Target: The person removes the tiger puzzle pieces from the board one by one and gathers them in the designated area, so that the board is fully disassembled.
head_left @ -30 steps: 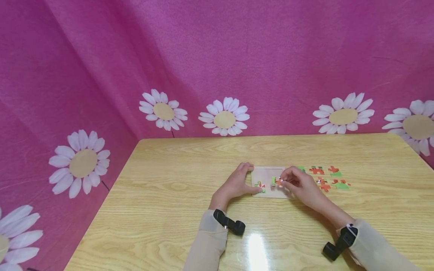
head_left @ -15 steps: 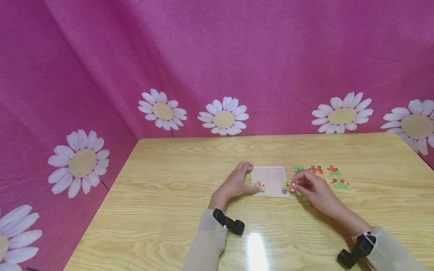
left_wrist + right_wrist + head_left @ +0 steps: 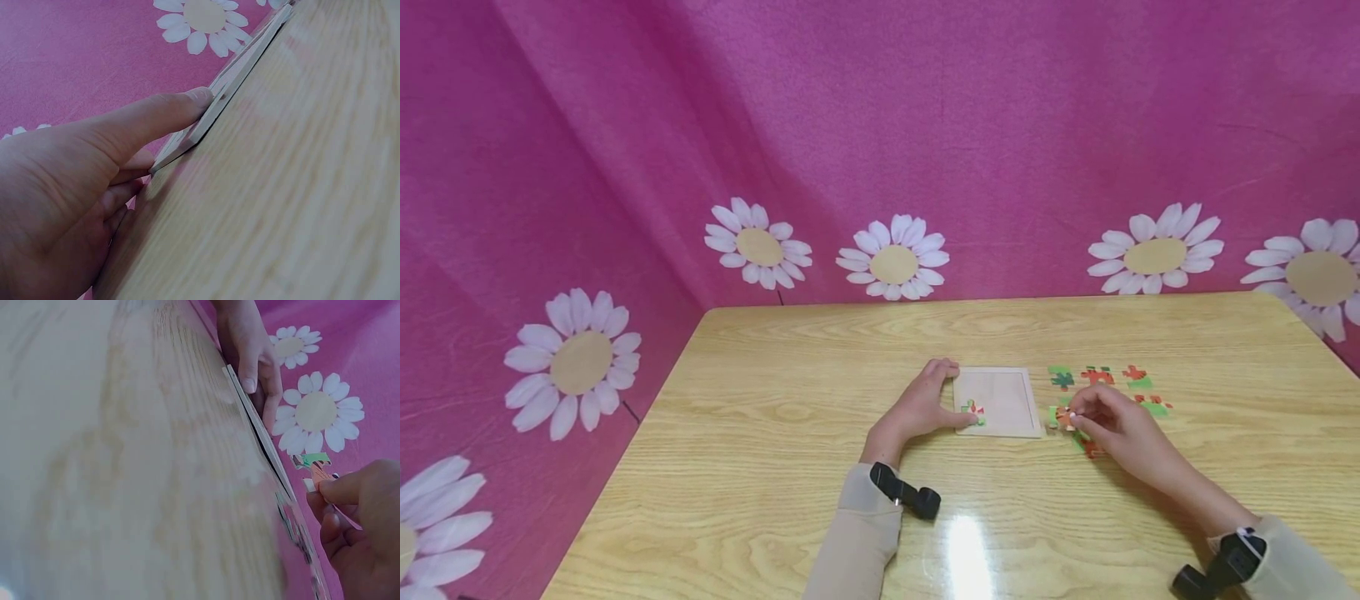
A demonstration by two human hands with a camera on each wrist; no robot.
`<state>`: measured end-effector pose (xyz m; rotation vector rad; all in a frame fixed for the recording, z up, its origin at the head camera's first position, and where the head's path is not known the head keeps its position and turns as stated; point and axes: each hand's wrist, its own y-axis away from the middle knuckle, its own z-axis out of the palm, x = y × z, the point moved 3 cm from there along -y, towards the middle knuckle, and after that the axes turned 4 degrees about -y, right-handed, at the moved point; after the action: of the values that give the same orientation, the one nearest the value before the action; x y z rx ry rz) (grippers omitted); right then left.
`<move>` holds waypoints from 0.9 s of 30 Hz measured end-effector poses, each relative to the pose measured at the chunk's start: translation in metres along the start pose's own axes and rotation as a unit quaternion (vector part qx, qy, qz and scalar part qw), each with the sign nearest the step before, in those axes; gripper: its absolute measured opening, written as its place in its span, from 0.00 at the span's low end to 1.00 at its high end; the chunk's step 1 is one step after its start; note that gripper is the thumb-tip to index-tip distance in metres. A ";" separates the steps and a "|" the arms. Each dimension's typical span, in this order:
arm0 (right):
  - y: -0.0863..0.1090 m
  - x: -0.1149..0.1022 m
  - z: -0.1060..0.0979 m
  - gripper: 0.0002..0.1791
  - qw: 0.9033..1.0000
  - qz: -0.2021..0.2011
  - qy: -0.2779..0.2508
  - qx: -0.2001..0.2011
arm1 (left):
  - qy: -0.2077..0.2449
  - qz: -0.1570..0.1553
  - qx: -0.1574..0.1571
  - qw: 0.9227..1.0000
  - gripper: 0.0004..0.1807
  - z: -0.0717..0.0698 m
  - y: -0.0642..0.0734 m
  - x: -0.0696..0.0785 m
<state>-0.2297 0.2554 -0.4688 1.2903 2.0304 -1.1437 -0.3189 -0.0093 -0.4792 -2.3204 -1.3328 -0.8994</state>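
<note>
A shallow wooden puzzle tray (image 3: 1001,402) lies flat on the table. My left hand (image 3: 917,407) holds it by its left side, fingers near the far corner and the thumb over the near edge. In the left wrist view, the thumb (image 3: 164,112) lies on the tray's rim. One green and red jigsaw piece (image 3: 973,410) sits in the near left part of the tray, by the thumb. My right hand (image 3: 1122,427) pinches an orange and green jigsaw piece (image 3: 317,470) between thumb and fingers, just right of the tray; the right wrist view shows it raised and tilted.
Several loose jigsaw pieces lie right of the tray, among them a green one (image 3: 1062,377), a red one (image 3: 1099,376) and a green-red one (image 3: 1153,406). Another piece (image 3: 1091,447) is partly hidden below my right hand. A pink flowered cloth (image 3: 1000,150) hangs behind the table (image 3: 760,433).
My right hand has moved right, carrying the pinched jigsaw piece from above the tray to beside it, over the loose pieces. My left hand stays on the tray.
</note>
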 end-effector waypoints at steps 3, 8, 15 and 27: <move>0.003 0.002 -0.005 0.08 1.000 0.003 0.000 0.005 | 0.001 -0.002 -0.002 1.000 0.44 0.000 0.000 0.000; 0.009 0.004 -0.011 0.10 1.000 -0.009 0.005 0.016 | 0.005 0.001 -0.001 1.000 0.43 -0.001 0.001 0.001; 0.017 0.005 -0.019 0.12 0.999 -0.008 0.021 0.034 | 0.004 0.001 0.000 1.000 0.43 -0.001 0.002 0.002; 0.030 0.012 -0.033 0.12 0.999 0.009 0.032 0.041 | 0.003 0.003 -0.001 1.000 0.43 0.000 0.001 0.000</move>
<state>-0.2066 0.2954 -0.4719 1.4000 2.0323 -1.2024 -0.3184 -0.0096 -0.4790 -2.3197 -1.3215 -0.9058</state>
